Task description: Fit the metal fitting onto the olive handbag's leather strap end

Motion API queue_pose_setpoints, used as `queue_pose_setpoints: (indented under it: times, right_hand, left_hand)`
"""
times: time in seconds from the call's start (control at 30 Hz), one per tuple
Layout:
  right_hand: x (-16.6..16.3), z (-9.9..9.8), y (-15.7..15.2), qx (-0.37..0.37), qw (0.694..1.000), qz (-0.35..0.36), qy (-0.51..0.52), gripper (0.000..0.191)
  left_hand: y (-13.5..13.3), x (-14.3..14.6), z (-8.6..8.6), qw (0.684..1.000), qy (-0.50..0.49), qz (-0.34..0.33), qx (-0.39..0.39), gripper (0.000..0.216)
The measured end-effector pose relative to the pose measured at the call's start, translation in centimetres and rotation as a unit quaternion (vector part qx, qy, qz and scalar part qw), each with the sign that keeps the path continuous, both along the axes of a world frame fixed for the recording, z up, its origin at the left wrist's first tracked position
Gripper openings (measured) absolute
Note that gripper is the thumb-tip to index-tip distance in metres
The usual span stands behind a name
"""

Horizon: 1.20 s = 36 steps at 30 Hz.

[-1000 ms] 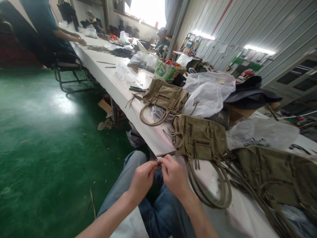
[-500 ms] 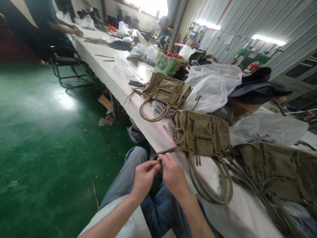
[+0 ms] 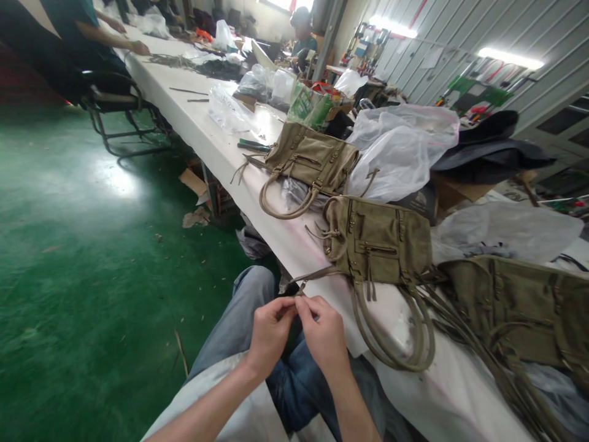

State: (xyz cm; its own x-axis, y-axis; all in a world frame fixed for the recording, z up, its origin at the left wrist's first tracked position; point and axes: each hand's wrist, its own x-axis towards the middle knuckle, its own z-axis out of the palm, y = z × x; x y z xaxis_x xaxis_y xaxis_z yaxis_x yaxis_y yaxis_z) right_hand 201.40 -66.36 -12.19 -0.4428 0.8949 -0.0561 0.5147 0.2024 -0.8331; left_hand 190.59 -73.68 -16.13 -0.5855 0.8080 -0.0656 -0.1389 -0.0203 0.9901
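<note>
Over my lap, my left hand (image 3: 272, 328) and my right hand (image 3: 323, 328) meet, thumbs and forefingers pinched together at the tips. Between them is the end of a thin olive strap (image 3: 317, 272), mostly covered by my fingers. A small metal fitting shows just above the fingertips. The strap runs over the table edge to an olive handbag (image 3: 380, 242), which lies with its two looped handles (image 3: 396, 356) toward me. Behind it lies a second olive handbag (image 3: 309, 156); a third olive bag (image 3: 519, 307) is at the right with several long straps beside it.
A long white-covered table (image 3: 197, 132) stretches away to the far left. Green-handled pliers (image 3: 254, 145) lie near the second bag. Clear plastic bags (image 3: 400, 147) are heaped behind. A co-worker's arm (image 3: 110, 40) reaches over the table, near a chair (image 3: 115, 104); another person sits far back.
Both hands stay pinched together, the right hand turned slightly and its fingers more bent. The metal fitting shows more clearly above the fingertips. The view has shifted a little.
</note>
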Motion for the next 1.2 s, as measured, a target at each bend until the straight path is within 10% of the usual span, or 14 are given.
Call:
queue_pose_setpoints:
  times: [0.3, 0.7, 1.0, 1.2]
  right_hand:
    - [-1.1, -0.7, 0.8, -0.275, 0.941, -0.067, 0.186, 0.044]
    - [0.8, -1.6, 1.4, -0.242, 0.967, -0.042, 0.065, 0.057]
    - [1.3, -1.1, 1.0, -0.293, 0.953, -0.005, 0.079, 0.049]
    - [2.0, -0.8, 1.5, -0.294, 0.953, 0.037, 0.069, 0.044]
  left_hand:
    - [0.2, -1.1, 1.3, 0.999, 0.05, 0.006, -0.019, 0.009]
    - [0.7, -3.8, 0.6, 0.969, 0.231, 0.016, -0.08, 0.014]
    - [-2.9, -2.4, 0.8, 0.959, -0.069, -0.197, -0.191, 0.048]
    - [-1.8, -3.0, 1.5, 0.957, -0.126, -0.236, -0.115, 0.045]
